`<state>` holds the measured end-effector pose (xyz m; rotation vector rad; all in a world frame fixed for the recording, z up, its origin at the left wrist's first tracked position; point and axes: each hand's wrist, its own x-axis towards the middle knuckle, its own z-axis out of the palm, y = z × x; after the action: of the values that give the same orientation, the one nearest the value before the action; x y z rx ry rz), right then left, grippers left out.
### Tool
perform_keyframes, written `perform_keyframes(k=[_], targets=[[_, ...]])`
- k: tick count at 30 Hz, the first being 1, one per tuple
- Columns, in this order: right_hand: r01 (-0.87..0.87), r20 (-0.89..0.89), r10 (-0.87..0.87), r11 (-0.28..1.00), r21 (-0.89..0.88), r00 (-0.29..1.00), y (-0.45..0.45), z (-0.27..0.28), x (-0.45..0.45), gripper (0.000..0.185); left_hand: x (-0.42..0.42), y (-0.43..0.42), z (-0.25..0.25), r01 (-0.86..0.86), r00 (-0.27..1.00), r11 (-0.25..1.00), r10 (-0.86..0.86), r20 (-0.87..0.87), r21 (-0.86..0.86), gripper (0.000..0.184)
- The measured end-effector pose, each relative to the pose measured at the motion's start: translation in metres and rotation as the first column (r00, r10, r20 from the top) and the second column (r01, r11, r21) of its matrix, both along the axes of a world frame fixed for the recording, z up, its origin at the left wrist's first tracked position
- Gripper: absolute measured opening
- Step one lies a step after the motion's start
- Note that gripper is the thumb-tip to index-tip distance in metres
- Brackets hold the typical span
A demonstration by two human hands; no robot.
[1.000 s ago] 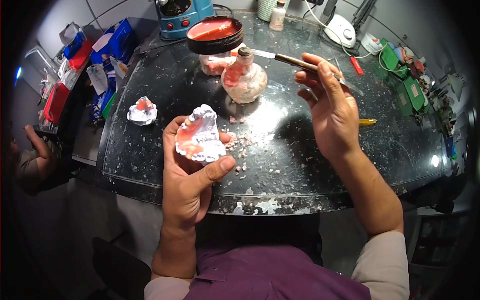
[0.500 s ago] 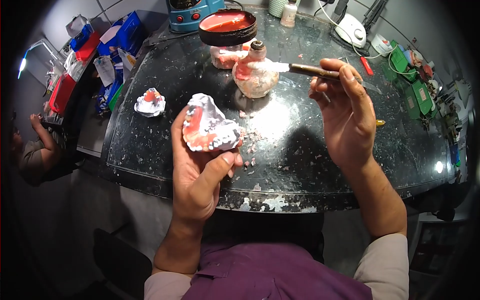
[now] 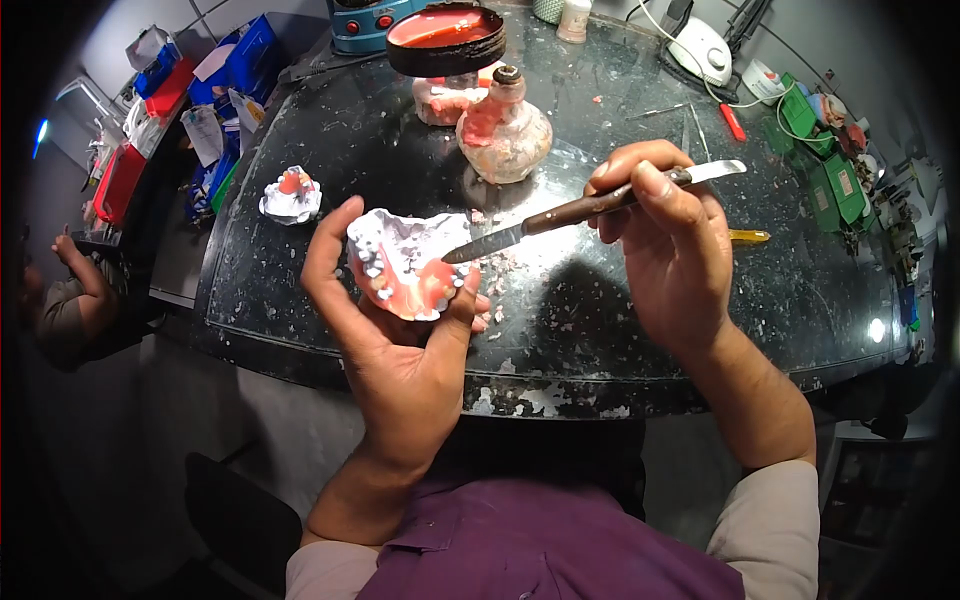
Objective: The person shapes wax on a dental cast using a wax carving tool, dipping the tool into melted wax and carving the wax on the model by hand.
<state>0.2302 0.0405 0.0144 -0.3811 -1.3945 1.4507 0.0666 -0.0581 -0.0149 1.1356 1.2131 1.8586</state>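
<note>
A white plaster dental cast (image 3: 405, 262) with pink-red wax along its arch sits in my left hand (image 3: 400, 375), the fingers and thumb gripping its sides. My right hand (image 3: 672, 235) pinches a wax knife (image 3: 580, 210) by its brown handle. The knife's flat blade lies at the wax on the cast's right side; its other metal end points up to the right. Beyond the cast stands a wax-smeared spirit burner (image 3: 505, 135). Behind that, a round dark pan (image 3: 447, 50) of melted red wax rests on a wax-stained stand (image 3: 445, 103).
A smaller plaster cast (image 3: 291, 195) with red wax stands on the left of the dark bench (image 3: 300, 320). Wax crumbs lie near the middle. A yellow-handled tool (image 3: 748, 236), a red-handled tool (image 3: 733, 122) and green trays (image 3: 838, 190) are at right. A person (image 3: 85, 290) sits far left.
My right hand has brought the knife from the burner down to the cast. My left hand has turned the cast, so its arch now faces me.
</note>
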Motion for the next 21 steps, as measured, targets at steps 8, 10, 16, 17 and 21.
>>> perform_keyframes(k=[8, 10, 16, 17, 21], targets=[[0.026, 0.03, -0.031, 0.989, 0.148, 0.999, -0.001, 0.002, -0.001, 0.022, -0.004, 0.0, -0.006, -0.124, 0.961, 0.992, 0.12, -0.25, 0.0, 0.072], [0.038, 0.039, -0.044, 0.989, 0.144, 0.998, -0.002, 0.002, -0.001, 0.021, -0.003, 0.001, -0.007, -0.171, 0.928, 0.979, 0.197, -0.316, 0.109, 0.07], [0.014, 0.079, -0.026, 0.99, 0.139, 0.997, -0.005, 0.003, 0.0, 0.02, -0.005, 0.001, -0.01, -0.245, 0.885, 0.96, 0.278, -0.375, 0.133, 0.068], [0.015, 0.079, -0.026, 0.99, 0.139, 0.997, -0.006, 0.003, -0.001, 0.02, -0.005, 0.001, -0.01, -0.245, 0.885, 0.96, 0.277, -0.375, 0.133, 0.068], [-0.023, 0.065, 0.012, 0.987, 0.16, 0.998, -0.007, 0.001, -0.002, 0.018, -0.005, 0.0, -0.011, -0.251, 0.886, 0.959, 0.281, -0.367, 0.128, 0.067]])
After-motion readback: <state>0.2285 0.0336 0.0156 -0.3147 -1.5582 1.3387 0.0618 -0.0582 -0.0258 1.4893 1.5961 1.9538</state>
